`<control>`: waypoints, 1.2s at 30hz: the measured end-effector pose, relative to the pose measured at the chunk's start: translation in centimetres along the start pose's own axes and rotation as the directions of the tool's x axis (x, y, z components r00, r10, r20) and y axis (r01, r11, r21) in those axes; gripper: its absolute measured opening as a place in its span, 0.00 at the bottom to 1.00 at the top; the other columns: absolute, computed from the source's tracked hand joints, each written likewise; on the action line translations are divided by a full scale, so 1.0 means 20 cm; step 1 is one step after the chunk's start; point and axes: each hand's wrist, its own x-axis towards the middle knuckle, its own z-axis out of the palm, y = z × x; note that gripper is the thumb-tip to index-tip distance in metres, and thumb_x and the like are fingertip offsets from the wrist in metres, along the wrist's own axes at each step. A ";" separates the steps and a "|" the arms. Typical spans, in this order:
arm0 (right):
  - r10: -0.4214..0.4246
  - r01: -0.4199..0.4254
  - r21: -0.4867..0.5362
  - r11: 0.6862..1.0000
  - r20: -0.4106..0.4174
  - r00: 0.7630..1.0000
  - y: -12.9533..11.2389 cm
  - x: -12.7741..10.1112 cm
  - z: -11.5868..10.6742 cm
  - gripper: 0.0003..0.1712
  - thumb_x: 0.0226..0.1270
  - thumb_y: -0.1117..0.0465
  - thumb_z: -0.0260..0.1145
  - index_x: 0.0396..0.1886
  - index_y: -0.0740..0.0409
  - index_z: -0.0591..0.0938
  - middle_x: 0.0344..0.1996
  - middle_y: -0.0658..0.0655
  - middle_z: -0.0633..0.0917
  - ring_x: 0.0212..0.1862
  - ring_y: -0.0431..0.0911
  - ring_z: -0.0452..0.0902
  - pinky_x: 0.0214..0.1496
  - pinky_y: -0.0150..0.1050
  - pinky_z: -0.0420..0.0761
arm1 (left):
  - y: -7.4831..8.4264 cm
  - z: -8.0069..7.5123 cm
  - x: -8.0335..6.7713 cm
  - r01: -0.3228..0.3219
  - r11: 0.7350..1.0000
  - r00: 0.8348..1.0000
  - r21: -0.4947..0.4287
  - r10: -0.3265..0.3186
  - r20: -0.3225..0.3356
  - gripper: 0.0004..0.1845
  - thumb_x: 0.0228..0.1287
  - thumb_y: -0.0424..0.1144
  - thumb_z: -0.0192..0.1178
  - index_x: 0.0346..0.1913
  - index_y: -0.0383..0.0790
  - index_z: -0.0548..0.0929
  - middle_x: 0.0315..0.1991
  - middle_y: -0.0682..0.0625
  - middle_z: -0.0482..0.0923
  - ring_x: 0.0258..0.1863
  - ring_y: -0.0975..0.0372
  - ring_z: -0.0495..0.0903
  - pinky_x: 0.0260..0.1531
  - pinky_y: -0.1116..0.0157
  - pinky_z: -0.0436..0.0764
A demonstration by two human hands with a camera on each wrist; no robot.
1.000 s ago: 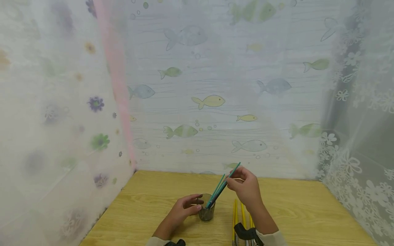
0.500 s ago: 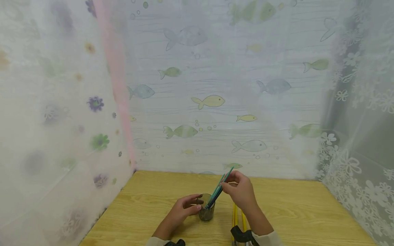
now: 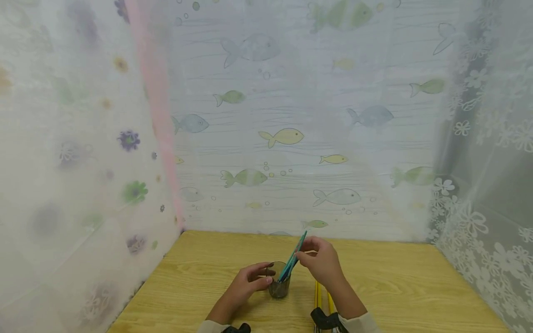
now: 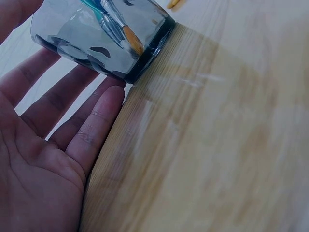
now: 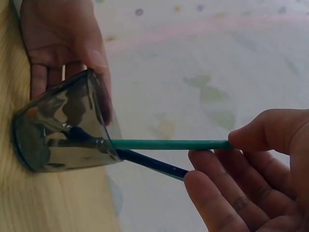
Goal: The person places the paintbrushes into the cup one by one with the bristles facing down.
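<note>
A small smoky glass cup (image 3: 278,289) stands on the wooden table (image 3: 395,286). My left hand (image 3: 255,279) holds it, thumb at the rim and fingers along its side. In the left wrist view those fingers (image 4: 77,125) lie by the cup (image 4: 96,34) base. Several thin teal and blue sticks (image 3: 294,255) lean out of the cup to the right. My right hand (image 3: 313,259) pinches their upper ends. In the right wrist view the thumb and fingers (image 5: 251,145) pinch a green stick (image 5: 169,144), and a dark blue stick (image 5: 153,164) lies just under it, both running into the cup (image 5: 58,130).
Yellow sticks (image 3: 319,294) lie on the table under my right forearm, close to the front edge. Sheer curtains printed with fish (image 3: 283,137) and flowers (image 3: 133,191) close in the table at the back and both sides.
My right hand has moved down and to the left with the sticks, so they sit deeper and steeper in the cup. The left hand and cup have stayed put.
</note>
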 end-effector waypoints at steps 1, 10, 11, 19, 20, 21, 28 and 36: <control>0.002 -0.002 -0.001 1.000 0.005 1.000 0.00 0.00 0.00 0.05 0.68 0.65 0.73 0.42 0.58 0.87 0.41 0.56 0.89 0.42 0.51 0.90 0.41 0.41 0.88 | 0.00 0.00 0.00 0.000 1.000 1.000 -0.001 0.000 0.000 0.25 0.81 0.41 0.55 0.76 0.43 0.71 0.67 0.36 0.78 0.63 0.48 0.82 0.55 0.61 0.86; 0.005 -0.004 -0.011 1.000 0.032 0.999 0.01 -0.02 -0.01 0.06 0.69 0.66 0.72 0.43 0.61 0.87 0.40 0.58 0.90 0.42 0.53 0.90 0.42 0.43 0.89 | 0.01 0.00 0.00 0.000 1.000 1.000 -0.008 0.000 -0.003 0.27 0.81 0.40 0.56 0.77 0.38 0.69 0.67 0.34 0.77 0.63 0.45 0.81 0.54 0.63 0.86; 0.004 -0.004 -0.016 1.000 0.032 0.999 0.01 -0.02 -0.01 0.06 0.68 0.65 0.72 0.43 0.60 0.87 0.40 0.57 0.90 0.41 0.52 0.90 0.41 0.43 0.89 | 0.01 0.00 0.00 -0.001 1.000 1.000 -0.010 0.001 -0.001 0.27 0.81 0.40 0.56 0.77 0.38 0.69 0.67 0.34 0.77 0.63 0.45 0.81 0.54 0.63 0.86; 0.011 -0.010 -0.043 0.999 0.029 1.000 0.01 -0.04 -0.03 0.09 0.67 0.65 0.73 0.46 0.60 0.87 0.40 0.58 0.90 0.38 0.46 0.88 0.40 0.42 0.88 | 0.02 0.01 -0.01 -0.011 1.000 1.000 -0.020 0.011 -0.003 0.27 0.79 0.43 0.58 0.76 0.41 0.71 0.66 0.34 0.78 0.63 0.46 0.82 0.55 0.63 0.86; 0.013 -0.012 -0.043 0.999 0.031 0.999 0.01 -0.04 -0.04 0.09 0.67 0.65 0.73 0.46 0.60 0.87 0.41 0.58 0.90 0.39 0.46 0.88 0.41 0.42 0.88 | 0.01 0.01 -0.01 -0.009 1.000 1.000 -0.022 0.009 -0.003 0.26 0.80 0.42 0.58 0.76 0.41 0.71 0.66 0.34 0.78 0.63 0.45 0.82 0.55 0.63 0.86; 0.013 -0.011 -0.044 0.999 0.032 0.999 0.01 -0.04 -0.04 0.10 0.67 0.66 0.73 0.46 0.61 0.87 0.41 0.58 0.90 0.39 0.46 0.88 0.41 0.42 0.88 | 0.01 0.01 -0.01 -0.009 1.000 1.000 -0.022 0.009 -0.003 0.26 0.80 0.42 0.57 0.76 0.41 0.71 0.66 0.34 0.78 0.63 0.45 0.81 0.55 0.63 0.86; 0.029 -0.027 -0.085 0.996 0.023 0.999 0.03 -0.03 -0.05 0.09 0.65 0.65 0.74 0.45 0.57 0.88 0.40 0.54 0.90 0.40 0.46 0.89 0.41 0.42 0.88 | 0.01 0.01 0.00 -0.005 1.000 1.000 -0.017 0.005 -0.005 0.25 0.80 0.40 0.56 0.76 0.41 0.71 0.66 0.35 0.78 0.64 0.45 0.81 0.55 0.62 0.86; 0.063 -0.063 -0.025 0.998 0.004 0.998 0.03 -0.03 -0.09 0.12 0.64 0.66 0.75 0.47 0.59 0.88 0.42 0.56 0.90 0.43 0.49 0.89 0.42 0.44 0.89 | 0.01 0.01 -0.01 -0.010 1.000 1.000 -0.018 0.010 0.005 0.27 0.79 0.43 0.58 0.76 0.41 0.71 0.67 0.35 0.77 0.64 0.47 0.81 0.55 0.61 0.86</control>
